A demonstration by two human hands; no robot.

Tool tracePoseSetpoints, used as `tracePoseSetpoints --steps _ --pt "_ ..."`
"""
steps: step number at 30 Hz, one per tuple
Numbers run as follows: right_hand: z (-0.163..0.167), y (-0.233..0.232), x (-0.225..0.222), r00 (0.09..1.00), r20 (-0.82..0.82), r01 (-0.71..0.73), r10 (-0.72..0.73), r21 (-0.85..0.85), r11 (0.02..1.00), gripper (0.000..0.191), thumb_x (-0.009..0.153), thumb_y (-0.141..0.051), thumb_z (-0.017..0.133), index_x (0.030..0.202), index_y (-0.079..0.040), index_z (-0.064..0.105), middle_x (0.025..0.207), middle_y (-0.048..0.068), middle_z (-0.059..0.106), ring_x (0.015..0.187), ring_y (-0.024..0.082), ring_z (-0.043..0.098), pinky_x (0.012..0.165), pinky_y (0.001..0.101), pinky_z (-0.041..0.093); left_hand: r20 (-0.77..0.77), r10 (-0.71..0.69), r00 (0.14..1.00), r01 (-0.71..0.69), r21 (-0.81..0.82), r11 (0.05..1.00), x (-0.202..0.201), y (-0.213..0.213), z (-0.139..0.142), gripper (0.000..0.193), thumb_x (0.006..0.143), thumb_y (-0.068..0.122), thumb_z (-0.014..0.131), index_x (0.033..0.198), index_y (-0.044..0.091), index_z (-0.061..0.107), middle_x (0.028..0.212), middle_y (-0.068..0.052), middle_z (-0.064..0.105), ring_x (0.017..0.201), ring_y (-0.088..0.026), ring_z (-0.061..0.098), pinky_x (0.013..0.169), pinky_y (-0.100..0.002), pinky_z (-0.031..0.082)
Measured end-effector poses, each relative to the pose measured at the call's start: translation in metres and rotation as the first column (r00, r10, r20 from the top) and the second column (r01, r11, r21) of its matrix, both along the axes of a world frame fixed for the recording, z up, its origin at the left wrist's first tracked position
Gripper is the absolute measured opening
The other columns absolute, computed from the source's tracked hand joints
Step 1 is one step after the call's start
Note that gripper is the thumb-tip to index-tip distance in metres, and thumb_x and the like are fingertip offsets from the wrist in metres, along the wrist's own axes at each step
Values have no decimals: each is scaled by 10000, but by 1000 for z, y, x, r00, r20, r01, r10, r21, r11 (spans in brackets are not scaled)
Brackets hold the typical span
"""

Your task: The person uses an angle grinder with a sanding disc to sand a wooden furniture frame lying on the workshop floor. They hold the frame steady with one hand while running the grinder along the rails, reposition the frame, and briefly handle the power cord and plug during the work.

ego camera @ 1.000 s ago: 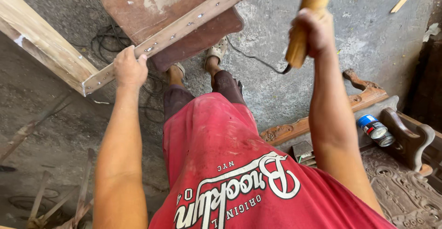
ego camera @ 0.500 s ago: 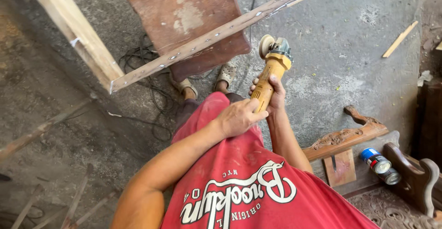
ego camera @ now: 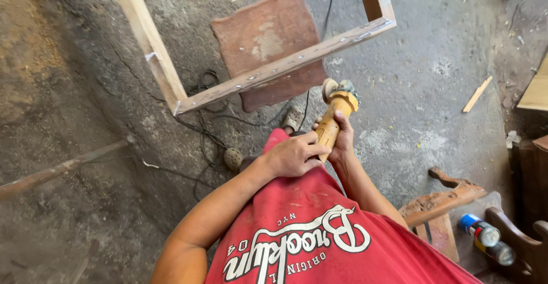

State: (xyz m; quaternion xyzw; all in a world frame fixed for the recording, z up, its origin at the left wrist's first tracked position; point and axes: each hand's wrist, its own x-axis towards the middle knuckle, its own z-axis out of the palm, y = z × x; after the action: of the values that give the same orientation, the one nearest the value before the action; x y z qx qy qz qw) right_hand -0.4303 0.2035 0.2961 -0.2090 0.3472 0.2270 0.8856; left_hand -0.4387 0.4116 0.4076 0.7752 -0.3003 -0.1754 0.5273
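Your 2 hands meet on the angle grinder (ego camera: 334,121) above your lap: your right hand (ego camera: 341,141) is wrapped around its dusty yellow body, and your left hand (ego camera: 294,155) is closed over the rear end of the same body. The grinder's disc head points up and away from you, just below the near rail of the wooden frame (ego camera: 274,70), close to it but not touching. That rail runs from the frame's near left corner up to its right corner, with a brown cushion (ego camera: 265,44) on the concrete floor (ego camera: 422,78) behind it. To the right of the grinder the floor lies open as far as a wood offcut (ego camera: 476,94); a carved wooden piece (ego camera: 442,201) and 2 spray cans (ego camera: 485,237) sit by your right elbow.
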Motion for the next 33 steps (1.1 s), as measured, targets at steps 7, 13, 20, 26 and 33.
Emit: tracePoseSetpoints --steps 7,13,20,26,33 --pt "48 67 -76 983 16 185 -184 -30 982 552 858 -440 673 1116 31 546 914 170 630 806 308 642 776 448 583 -148 79 986 -93 -85 992 -101 126 -3 619 1032 523 515 1369 14 614 1220 -178 697 1187 -333 661 1041 -409 496" --pt "71 82 -137 963 77 255 -256 28 967 546 923 -406 685 1165 60 533 964 170 620 853 299 639 811 442 575 -278 240 930 -220 101 970 -192 191 -56 561 1009 486 553 1320 29 649 1328 -186 682 1243 -318 639 1066 -399 477" --pt "66 30 -155 931 61 362 -360 -25 932 575 915 -462 691 1121 52 535 949 169 616 828 298 635 797 437 575 -377 476 795 -300 437 848 -245 224 -95 513 915 412 652 1302 76 671 1244 -146 725 1105 -286 710 959 -374 538" --pt "54 -58 -144 902 121 416 -415 15 909 502 911 -401 683 1147 18 539 959 150 613 873 297 630 834 437 575 -335 554 762 -316 554 770 -221 180 -111 518 866 354 699 1301 75 670 1244 -157 724 1122 -301 711 971 -381 544" --pt "33 -234 -107 850 219 494 -479 -15 869 496 903 -331 694 1221 31 574 973 150 617 911 282 628 877 428 563 -269 506 820 -287 572 769 -130 17 -125 511 876 349 723 1303 72 674 1280 -194 693 1203 -339 655 1024 -407 497"
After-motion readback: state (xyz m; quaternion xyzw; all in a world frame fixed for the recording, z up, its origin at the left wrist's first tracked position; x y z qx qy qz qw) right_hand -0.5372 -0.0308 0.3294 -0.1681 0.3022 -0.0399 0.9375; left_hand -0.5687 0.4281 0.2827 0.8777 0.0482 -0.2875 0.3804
